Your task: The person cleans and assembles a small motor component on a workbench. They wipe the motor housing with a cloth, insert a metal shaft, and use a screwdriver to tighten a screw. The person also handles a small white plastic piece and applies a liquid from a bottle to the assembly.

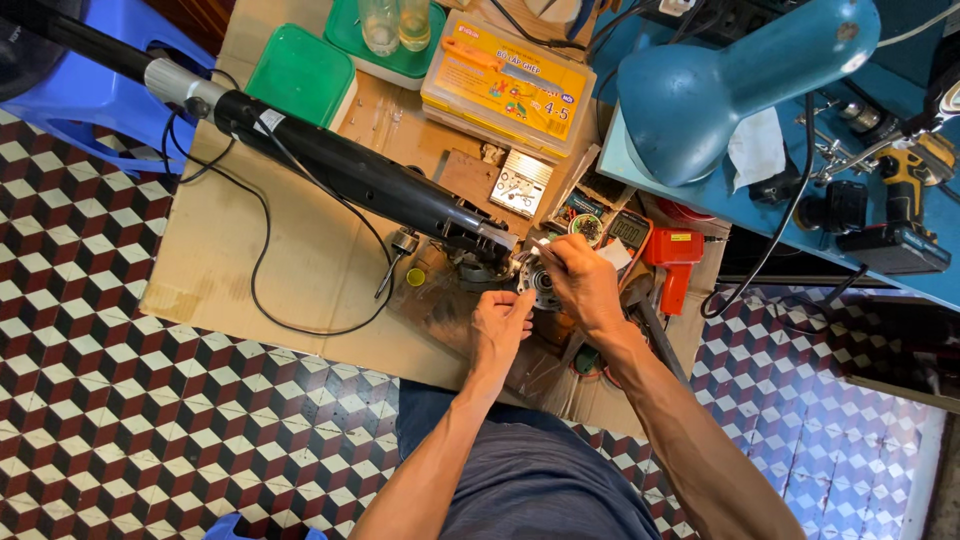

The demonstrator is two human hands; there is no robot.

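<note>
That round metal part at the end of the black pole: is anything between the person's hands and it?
Nothing visible. The left hand rests right against the round metal part, and the right hand lies over its far side, holding a thin tool towards the black pole. The contact point itself is hidden by the fingers.

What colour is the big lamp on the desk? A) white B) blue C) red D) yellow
B: the desk lamp has a blue shade, standing on the blue desk above the right hand.
</note>
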